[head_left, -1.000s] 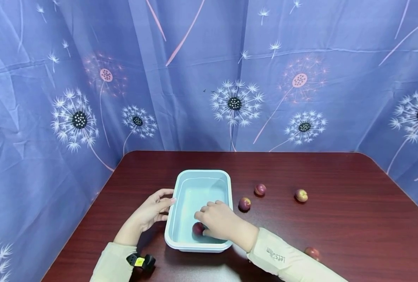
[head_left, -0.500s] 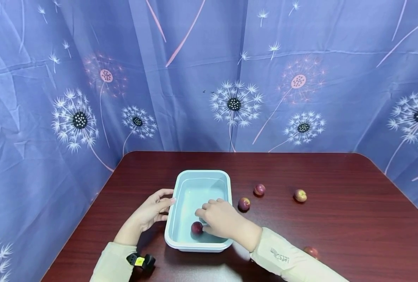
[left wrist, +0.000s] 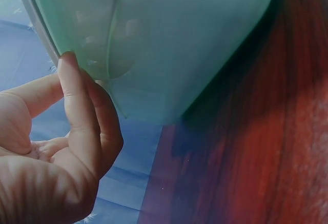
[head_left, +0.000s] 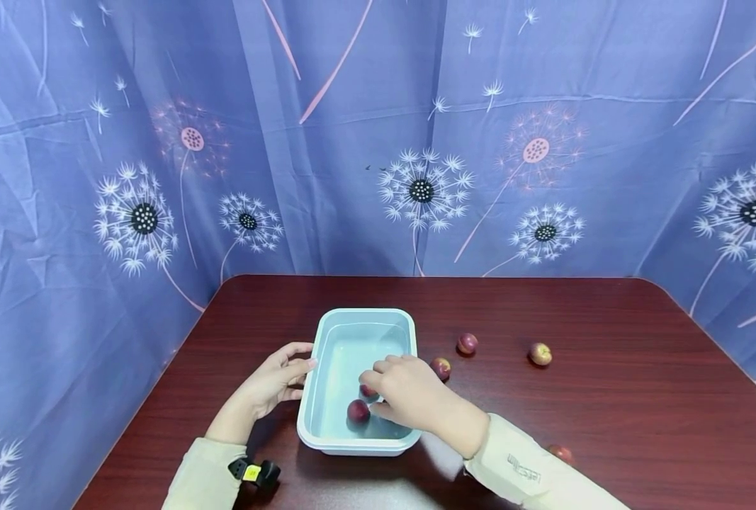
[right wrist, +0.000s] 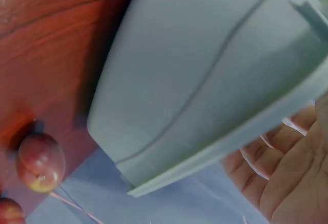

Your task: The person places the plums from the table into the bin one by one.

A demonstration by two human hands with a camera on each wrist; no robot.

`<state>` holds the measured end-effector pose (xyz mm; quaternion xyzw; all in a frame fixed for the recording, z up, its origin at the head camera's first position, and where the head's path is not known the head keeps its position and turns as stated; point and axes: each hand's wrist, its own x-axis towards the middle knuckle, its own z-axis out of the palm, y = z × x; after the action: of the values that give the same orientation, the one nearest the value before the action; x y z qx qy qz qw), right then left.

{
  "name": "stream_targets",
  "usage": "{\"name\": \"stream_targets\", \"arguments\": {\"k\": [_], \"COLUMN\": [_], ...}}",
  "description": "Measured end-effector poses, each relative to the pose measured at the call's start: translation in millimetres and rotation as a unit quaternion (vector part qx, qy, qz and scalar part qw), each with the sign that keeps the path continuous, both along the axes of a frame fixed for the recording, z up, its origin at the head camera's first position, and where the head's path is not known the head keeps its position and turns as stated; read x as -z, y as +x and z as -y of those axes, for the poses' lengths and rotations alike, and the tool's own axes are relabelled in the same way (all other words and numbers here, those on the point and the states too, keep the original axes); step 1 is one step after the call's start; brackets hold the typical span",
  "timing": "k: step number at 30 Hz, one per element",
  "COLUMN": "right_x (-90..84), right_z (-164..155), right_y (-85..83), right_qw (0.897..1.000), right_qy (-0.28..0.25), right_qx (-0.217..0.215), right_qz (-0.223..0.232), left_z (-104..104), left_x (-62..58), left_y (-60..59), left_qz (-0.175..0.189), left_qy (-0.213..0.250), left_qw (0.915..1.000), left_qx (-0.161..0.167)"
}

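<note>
A light blue plastic basin (head_left: 309,425) stands on the dark red wooden table. My left hand (head_left: 275,379) holds its left rim; in the left wrist view, the hand (left wrist: 77,131) has a fingertip on the rim and other fingers against the outer wall. Over the basin's right side reaches my right hand (head_left: 409,393), fingers bent loosely downward. Inside, a dark red plum (head_left: 358,411) lies near the thumb, and a second plum (head_left: 369,391) shows partly beneath the fingers. In the right wrist view, the basin wall (right wrist: 169,80) hides the fingertips of the right hand (right wrist: 292,167).
Right of the basin lie a plum (head_left: 441,368) close to its rim, another plum (head_left: 467,344) behind, and a yellowish plum (head_left: 540,354) farther right. One more plum (head_left: 560,454) is partly covered by the right sleeve. A blue curtain (head_left: 352,177) hangs behind the table.
My right hand has shifted slightly right and back, uncovering a second plum in the basin. The first plum has rolled only slightly. My left hand keeps its place on the rim.
</note>
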<state>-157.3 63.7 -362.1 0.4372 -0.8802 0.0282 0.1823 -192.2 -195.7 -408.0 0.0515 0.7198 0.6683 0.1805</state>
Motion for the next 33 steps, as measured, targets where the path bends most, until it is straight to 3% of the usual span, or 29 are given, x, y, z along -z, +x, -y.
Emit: {"name": "stream_targets", "arguments": {"k": [8, 18, 33], "right_x": [-9.3, -15.1, -14.0], "right_z": [-13.6, -33.1, -59.4], "right_y": [4.9, 13.2, 21.6], "right_qw": [1.0, 0.999, 0.996], "right_qy": [-0.026, -0.044, -0.07], "right_qx": [-0.003, 0.017, 0.026], "right_qz": [-0.015, 0.0, -0.039], "left_z": [0.1, -0.1, 1.2], "left_x": [-1.5, -2.2, -1.8], "left_y": [1.3, 1.0, 1.2], "left_qz": [-0.003, -0.003, -0.001], "left_qy": [-0.011, -0.005, -0.004], "left_qw": [0.9999, 1.0, 0.9999], "left_qx": [0.001, 0.007, 0.01]}}
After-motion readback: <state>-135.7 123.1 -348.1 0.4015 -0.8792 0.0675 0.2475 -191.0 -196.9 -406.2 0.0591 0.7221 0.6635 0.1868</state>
